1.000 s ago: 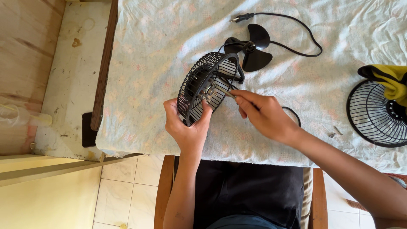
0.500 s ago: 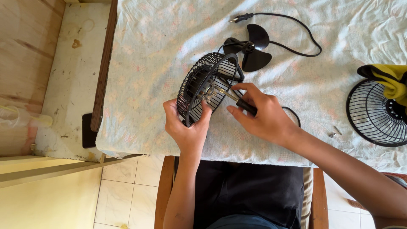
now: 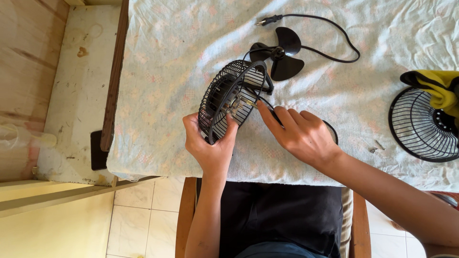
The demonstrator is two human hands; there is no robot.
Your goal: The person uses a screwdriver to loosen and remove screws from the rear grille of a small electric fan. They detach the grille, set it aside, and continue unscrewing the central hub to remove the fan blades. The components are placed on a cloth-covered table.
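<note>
A small black fan body with its rear wire grille (image 3: 228,98) stands tilted on a pale cloth-covered table (image 3: 181,52). My left hand (image 3: 209,143) grips the lower rim of the grille from below. My right hand (image 3: 296,131) holds a black-handled screwdriver (image 3: 273,114), whose metal tip points into the motor hub at the grille's centre. The fingers lie stretched along the handle and hide most of it.
A black three-blade fan propeller (image 3: 280,53) lies behind the fan, with a black power cord and plug (image 3: 267,20) looping past it. A second wire grille (image 3: 420,125) under a yellow and black cloth (image 3: 437,88) sits at right. Small screws (image 3: 377,147) lie near it.
My right hand has turned on the screwdriver: the fingers went from a pinch to a wrap and now lie flat along the handle. The fan and left hand stayed put.
</note>
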